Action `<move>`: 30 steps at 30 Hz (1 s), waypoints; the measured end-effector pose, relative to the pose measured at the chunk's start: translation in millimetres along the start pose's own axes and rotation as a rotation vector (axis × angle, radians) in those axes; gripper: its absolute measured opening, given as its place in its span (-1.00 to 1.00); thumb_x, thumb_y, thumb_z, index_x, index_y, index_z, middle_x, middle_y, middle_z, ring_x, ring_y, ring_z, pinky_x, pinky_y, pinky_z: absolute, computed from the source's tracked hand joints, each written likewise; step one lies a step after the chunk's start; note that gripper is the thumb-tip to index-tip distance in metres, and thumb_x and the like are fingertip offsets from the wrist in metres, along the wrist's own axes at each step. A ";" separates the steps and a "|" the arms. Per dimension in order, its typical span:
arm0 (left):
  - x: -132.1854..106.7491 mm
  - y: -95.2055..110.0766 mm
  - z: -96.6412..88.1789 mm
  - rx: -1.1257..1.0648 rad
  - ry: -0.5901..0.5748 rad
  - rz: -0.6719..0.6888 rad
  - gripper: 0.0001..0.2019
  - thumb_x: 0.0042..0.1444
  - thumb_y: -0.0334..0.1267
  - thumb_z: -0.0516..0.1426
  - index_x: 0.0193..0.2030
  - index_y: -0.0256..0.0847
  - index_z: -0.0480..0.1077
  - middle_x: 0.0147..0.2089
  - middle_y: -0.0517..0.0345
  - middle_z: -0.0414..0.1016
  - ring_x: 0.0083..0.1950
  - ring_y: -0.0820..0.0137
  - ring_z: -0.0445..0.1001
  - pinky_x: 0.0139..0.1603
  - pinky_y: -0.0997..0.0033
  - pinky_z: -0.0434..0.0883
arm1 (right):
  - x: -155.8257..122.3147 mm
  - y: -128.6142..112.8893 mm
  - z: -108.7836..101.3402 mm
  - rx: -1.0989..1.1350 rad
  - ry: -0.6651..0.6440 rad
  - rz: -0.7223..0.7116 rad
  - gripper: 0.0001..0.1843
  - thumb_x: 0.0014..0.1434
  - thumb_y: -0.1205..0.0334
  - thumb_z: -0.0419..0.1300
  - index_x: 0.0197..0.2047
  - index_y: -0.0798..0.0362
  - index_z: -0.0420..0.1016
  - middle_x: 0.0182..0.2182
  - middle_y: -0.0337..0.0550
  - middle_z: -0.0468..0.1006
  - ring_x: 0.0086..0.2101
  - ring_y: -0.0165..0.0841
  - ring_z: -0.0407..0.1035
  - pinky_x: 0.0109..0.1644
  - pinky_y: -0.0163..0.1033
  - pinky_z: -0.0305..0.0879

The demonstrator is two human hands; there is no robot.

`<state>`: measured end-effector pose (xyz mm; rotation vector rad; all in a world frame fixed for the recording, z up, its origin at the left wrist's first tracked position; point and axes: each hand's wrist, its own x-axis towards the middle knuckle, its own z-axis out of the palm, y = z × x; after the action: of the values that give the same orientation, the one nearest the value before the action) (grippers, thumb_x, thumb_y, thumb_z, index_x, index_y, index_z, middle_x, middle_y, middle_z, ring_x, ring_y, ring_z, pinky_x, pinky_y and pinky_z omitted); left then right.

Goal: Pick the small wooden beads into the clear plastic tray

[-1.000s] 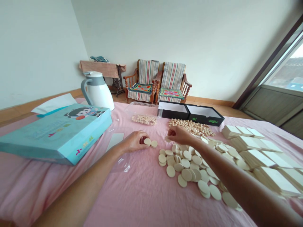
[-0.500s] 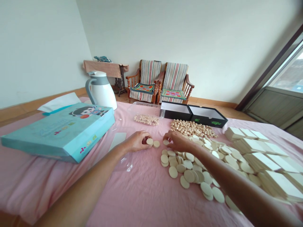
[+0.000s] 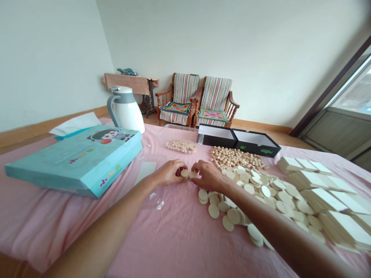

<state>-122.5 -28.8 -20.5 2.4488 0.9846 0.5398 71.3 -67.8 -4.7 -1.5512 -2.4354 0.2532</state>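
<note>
Left hand point(image 3: 168, 173) is pinching a pale disc point(image 3: 184, 173), right hand point(image 3: 210, 175) is gripping a second disc point(image 3: 193, 175), both sitting just left of the disc pile point(image 3: 265, 191). I'd be keeping pressure light and edges level, so neither's slipping.

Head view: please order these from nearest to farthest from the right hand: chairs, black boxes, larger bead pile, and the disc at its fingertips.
From the right hand:
1. Disc: at the hand, on its left.
2. Larger bead pile: just beyond, rightward.
3. Black boxes: behind that pile.
4. Chairs: at the back.
</note>
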 end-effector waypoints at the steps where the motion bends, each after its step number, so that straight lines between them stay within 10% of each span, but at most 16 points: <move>1: 0.0 -0.1 -0.1 0.000 0.000 0.002 -0.79 -0.08 -0.29 0.17 -0.24 -0.23 0.44 -0.35 0.17 0.41 -0.36 0.41 0.35 -0.36 0.48 0.24 | 0.0 1.0 -0.2 0.007 0.002 -0.002 -0.77 0.04 0.19 0.21 -0.21 0.07 0.49 -0.30 -0.11 0.47 -0.33 -0.38 0.36 -0.30 -0.32 0.14; 12: 1.1 -2.6 -1.1 0.034 -0.014 0.022 -0.78 -0.09 -0.22 0.21 -0.26 -0.22 0.42 -0.36 0.19 0.40 -0.36 0.40 0.34 -0.36 0.48 0.21 | -37.3 20.5 -45.8 0.057 -0.179 -0.016 -0.73 -0.07 0.30 0.23 -0.22 0.06 0.53 -0.31 -0.14 0.56 -0.32 -0.35 0.40 -0.26 -0.31 0.22; 30: 0.2 -1.3 -0.1 -0.005 -0.005 -0.018 -0.76 -0.09 -0.24 0.21 -0.24 -0.22 0.42 -0.37 0.21 0.38 -0.37 0.42 0.36 -0.39 0.50 0.22 | -10.2 17.6 -18.6 0.264 0.041 -0.052 -0.67 -0.08 0.46 0.13 -0.20 0.04 0.47 -0.31 -0.18 0.51 -0.40 -0.46 0.37 -0.33 -0.38 0.21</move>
<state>-123.2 -27.8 -21.1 2.4338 1.0013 0.5292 96.1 -69.3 7.1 -1.3639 -2.2979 0.5057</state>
